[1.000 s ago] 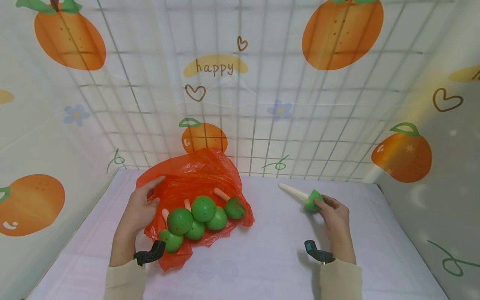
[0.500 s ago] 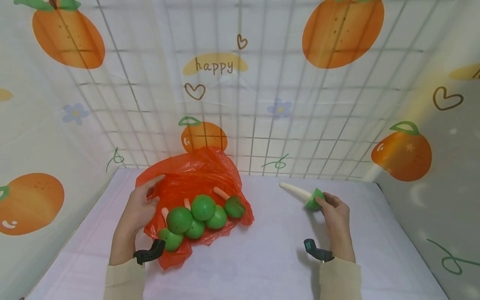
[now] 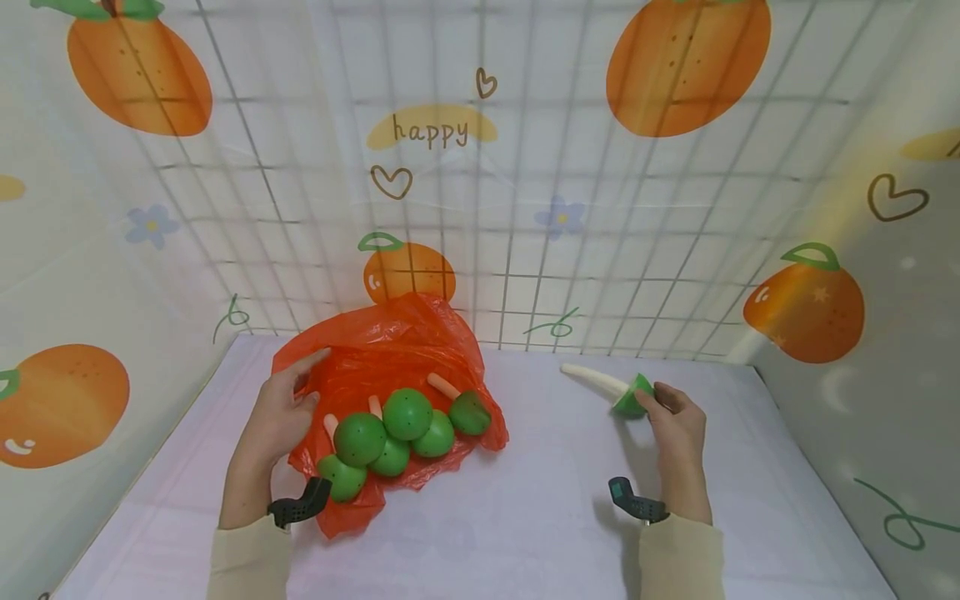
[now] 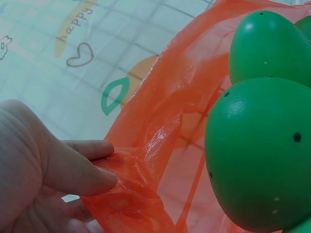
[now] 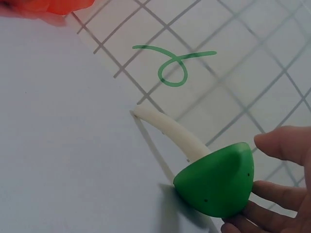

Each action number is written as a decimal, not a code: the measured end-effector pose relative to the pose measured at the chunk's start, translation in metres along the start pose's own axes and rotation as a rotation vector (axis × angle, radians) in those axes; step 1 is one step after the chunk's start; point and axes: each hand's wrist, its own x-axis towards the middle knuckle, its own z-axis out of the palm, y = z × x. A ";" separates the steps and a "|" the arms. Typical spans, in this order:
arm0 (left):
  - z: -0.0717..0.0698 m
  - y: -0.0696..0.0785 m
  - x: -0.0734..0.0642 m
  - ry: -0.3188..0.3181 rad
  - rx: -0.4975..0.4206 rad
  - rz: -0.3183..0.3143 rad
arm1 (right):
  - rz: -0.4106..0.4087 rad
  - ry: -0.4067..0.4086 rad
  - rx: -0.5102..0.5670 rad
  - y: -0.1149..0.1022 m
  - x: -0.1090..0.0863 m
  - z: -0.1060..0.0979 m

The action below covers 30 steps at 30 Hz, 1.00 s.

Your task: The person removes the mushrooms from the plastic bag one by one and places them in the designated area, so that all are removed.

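A toy mushroom with a pale stem and a green, dark-dotted cap (image 3: 633, 397) lies on the table at the right. My right hand (image 3: 677, 425) is at its cap, fingertips against the rounded side. In the right wrist view the thumb (image 5: 282, 145) stands a little off the cap (image 5: 218, 182), with the fingers loosely spread. On the left, my left hand (image 3: 283, 412) pinches the edge of a red plastic bag (image 3: 405, 329) between thumb and fingers. Several more green-capped mushrooms (image 3: 360, 439) lie clustered on the bag, some with peach-looking stems showing behind.
A pale lilac cloth covers the table (image 3: 525, 517). Around it hang white curtains printed with oranges, over a wire grid (image 3: 525, 275) at the back. Each wrist wears a small black camera; the right camera (image 3: 636, 503) sits above the table.
The right hand has shifted slightly right, its grip on the mushroom cap loosening; the mushroom has turned and slid a little to the right. The left hand and bag stay put.
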 end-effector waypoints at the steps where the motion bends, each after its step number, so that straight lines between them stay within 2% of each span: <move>1: 0.000 0.000 0.000 0.001 0.000 -0.001 | -0.004 -0.001 -0.002 0.000 0.000 0.000; 6: 0.000 0.000 -0.001 0.002 0.004 0.000 | -0.009 -0.008 0.005 -0.004 -0.002 -0.001; 9: 0.000 -0.001 -0.001 0.004 0.009 0.002 | -0.033 0.016 -0.016 -0.010 -0.005 -0.003; 12: 0.000 -0.001 -0.001 0.003 0.008 0.001 | -0.059 0.059 -0.034 -0.022 -0.011 -0.005; 19: 0.000 -0.001 0.000 0.003 -0.001 0.008 | -0.144 0.102 0.016 -0.055 -0.031 0.000; 30: -0.003 0.003 -0.001 0.005 0.006 0.001 | -0.320 0.033 0.104 -0.097 -0.075 0.017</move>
